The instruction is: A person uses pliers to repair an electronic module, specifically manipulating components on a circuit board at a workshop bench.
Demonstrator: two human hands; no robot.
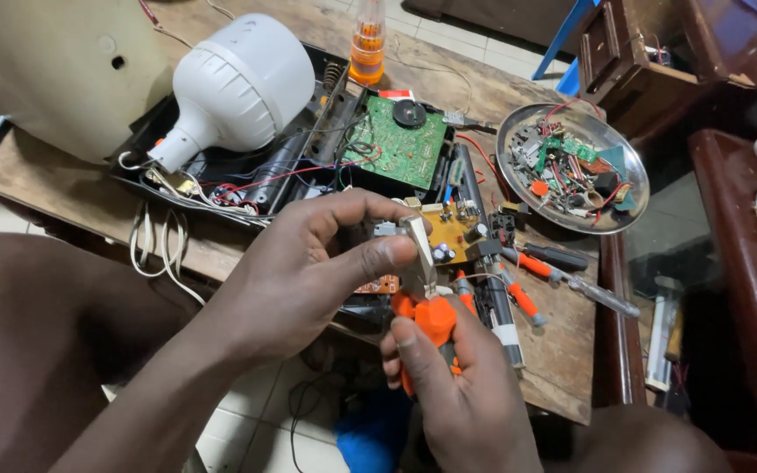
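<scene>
Here: left hand (308,271) pinches thin metal strip (420,250); right hand (453,385) grips orange plastic-handled tool (434,320).

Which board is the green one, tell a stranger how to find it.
Start at the big white lamp bulb lying on the wooden table. Just to its right, an open black case holds the green circuit board. It alone carries a round black disc near its top edge.

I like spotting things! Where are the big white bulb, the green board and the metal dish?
big white bulb (243,83), head view, its dome.
green board (396,140), head view, its middle.
metal dish (508,131), head view, its left rim.
</scene>
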